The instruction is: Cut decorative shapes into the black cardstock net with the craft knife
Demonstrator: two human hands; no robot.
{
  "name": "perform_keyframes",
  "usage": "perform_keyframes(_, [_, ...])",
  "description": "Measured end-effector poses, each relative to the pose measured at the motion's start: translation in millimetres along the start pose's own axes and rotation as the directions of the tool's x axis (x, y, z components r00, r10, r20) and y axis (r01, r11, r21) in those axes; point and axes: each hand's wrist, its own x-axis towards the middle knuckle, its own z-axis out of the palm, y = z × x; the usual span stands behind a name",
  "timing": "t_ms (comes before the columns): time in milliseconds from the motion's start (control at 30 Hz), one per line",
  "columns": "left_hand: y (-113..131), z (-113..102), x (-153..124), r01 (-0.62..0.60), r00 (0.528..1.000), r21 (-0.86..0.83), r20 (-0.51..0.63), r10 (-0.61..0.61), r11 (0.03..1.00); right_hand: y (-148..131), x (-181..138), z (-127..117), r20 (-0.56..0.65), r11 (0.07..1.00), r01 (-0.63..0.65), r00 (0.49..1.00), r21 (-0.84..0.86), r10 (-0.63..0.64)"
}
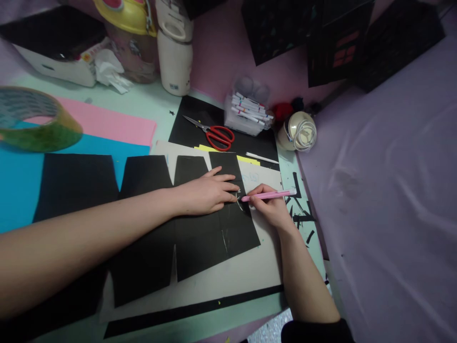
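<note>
A large sheet of black paper (200, 243) lies on the table, with notches cut into its top and bottom edges. My left hand (210, 190) rests flat on it, fingers spread and pointing right. Just right of those fingertips, my right hand (269, 205) is closed around a pink pen (271, 195). The pen's tip points left, close to the paper's right part, where thin white curved lines show. Another pale line is drawn lower down. Whether the tip touches the paper, I cannot tell. Under the black paper is a whitish board (266, 267).
Red-handled scissors (219, 137), a white pen (262, 157) and a clear box of markers (246, 119) lie beyond my hands. Black scraps (303, 218) are scattered at right. A tape roll (43, 131) sits left on blue paper (21, 190). A white bottle (174, 57) stands behind.
</note>
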Motion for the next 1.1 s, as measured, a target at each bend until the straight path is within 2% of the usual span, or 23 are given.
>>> perform_keyframes(167, [-0.2, 0.0, -0.6, -0.010, 0.999, -0.015, -0.033, 0.009, 1.000, -12.9, 7.0, -12.0, 0.150, 0.998, -0.022, 0.988, -0.053, 0.030])
perform_keyframes(267, [-1.2, 1.3, -1.5, -0.026, 0.998, -0.008, -0.056, 0.026, 1.000, -22.7, 20.5, -19.4, 0.310, 0.998, -0.019, 0.950, -0.067, 0.039])
perform_keyframes(333, [-1.7, 2.0, -2.1, -0.033, 0.998, 0.000, -0.061, 0.033, 0.999, -25.8, 30.0, -20.4, 0.360, 0.998, -0.017, 0.932, -0.060, 0.038])
perform_keyframes(467, [-2.0, 3.0, -3.0, -0.043, 0.997, 0.023, -0.059, 0.044, 0.999, -20.4, 38.6, -15.1, 0.330, 0.999, -0.029, 0.944, -0.018, 0.034])
perform_keyframes(700, [-1.2, 2.8, -2.5, -0.018, 0.999, 0.019, -0.038, 0.019, 1.000, -2.3, 30.6, -11.1, 0.263, 0.997, -0.022, 0.965, 0.078, 0.001])
perform_keyframes(1100, [-0.6, 1.9, -3.2, -0.026, 0.999, 0.031, -0.039, 0.028, 0.999, 6.4, 31.3, -11.8, 0.250, 0.985, -0.010, 0.968, 0.171, -0.034])
